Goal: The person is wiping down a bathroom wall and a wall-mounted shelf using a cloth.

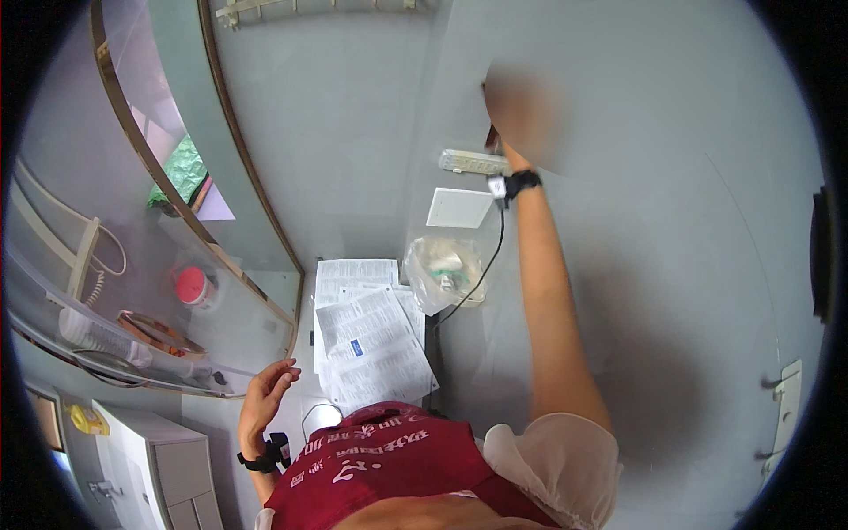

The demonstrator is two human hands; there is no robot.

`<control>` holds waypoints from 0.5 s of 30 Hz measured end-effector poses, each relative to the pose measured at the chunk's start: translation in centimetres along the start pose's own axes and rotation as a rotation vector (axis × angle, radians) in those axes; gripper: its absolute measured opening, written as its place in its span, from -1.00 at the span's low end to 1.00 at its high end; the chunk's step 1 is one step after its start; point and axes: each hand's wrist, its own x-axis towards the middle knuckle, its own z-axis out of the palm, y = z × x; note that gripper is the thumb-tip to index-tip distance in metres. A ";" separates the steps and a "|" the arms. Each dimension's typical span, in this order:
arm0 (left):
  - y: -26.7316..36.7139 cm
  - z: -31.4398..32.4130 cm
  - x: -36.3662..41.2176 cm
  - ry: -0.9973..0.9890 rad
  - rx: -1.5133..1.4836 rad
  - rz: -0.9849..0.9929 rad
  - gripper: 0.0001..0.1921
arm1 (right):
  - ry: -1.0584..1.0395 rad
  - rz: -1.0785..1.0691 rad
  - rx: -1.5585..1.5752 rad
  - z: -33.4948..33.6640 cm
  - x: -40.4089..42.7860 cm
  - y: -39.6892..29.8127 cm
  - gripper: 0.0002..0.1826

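Observation:
My right hand [520,109] is stretched up against the grey wall, blurred and partly veiled by a hazy patch. A dark reddish-brown object [491,136] shows just below it, and whether the hand holds that object cannot be told. Beside the wrist, which wears a black band, is a long pale fitting [472,161] on the wall, with a white square plate [458,208] lower down. My left hand [268,396] hangs at the lower left with nothing in it, its fingers slightly bent and apart, near printed paper sheets [374,338].
A bin with a clear plastic liner [430,281] stands beside the papers, and a black cable [493,255] runs past it. At left are a curved glass shower enclosure [265,291] and a red-lidded tub [192,285]. A white cabinet [182,464] stands lower left; wall hooks [787,411] are at right.

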 end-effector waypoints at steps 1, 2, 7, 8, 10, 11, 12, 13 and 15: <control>-0.2 0.0 -0.2 0.014 -0.007 -0.022 -0.61 | 0.077 -0.016 0.038 0.3 2.6 -1.3 -0.65; -0.2 -0.1 -0.4 0.018 -0.009 -0.030 -0.61 | 0.155 -0.033 0.065 -0.1 5.5 -2.7 -0.66; 0.1 -0.6 0.3 0.034 0.041 0.016 -0.61 | 0.196 -0.105 0.136 0.6 8.6 -4.7 -0.65; 0.0 -0.6 0.1 0.040 0.041 0.012 -0.61 | 0.071 -0.084 0.060 1.6 5.8 -4.8 -0.61; -0.2 -0.6 0.0 0.053 -0.008 -0.004 -0.62 | -0.086 -0.199 0.082 3.3 -1.1 -5.8 -0.56; -0.3 -0.6 -0.1 0.059 -0.013 -0.001 -0.62 | -0.213 -0.178 0.076 3.3 -4.2 -6.4 -0.58; -0.1 -0.5 0.0 0.049 0.006 0.000 -0.61 | -0.263 -0.166 0.099 3.4 -6.3 -6.0 -0.59; -0.2 -0.6 -0.1 0.044 0.025 -0.004 -0.61 | -0.268 -0.158 0.117 3.5 -7.4 -6.1 -0.59; -0.7 -0.7 -0.4 0.049 0.012 -0.004 -0.61 | -0.263 -0.161 0.169 3.5 -7.3 -5.7 -0.57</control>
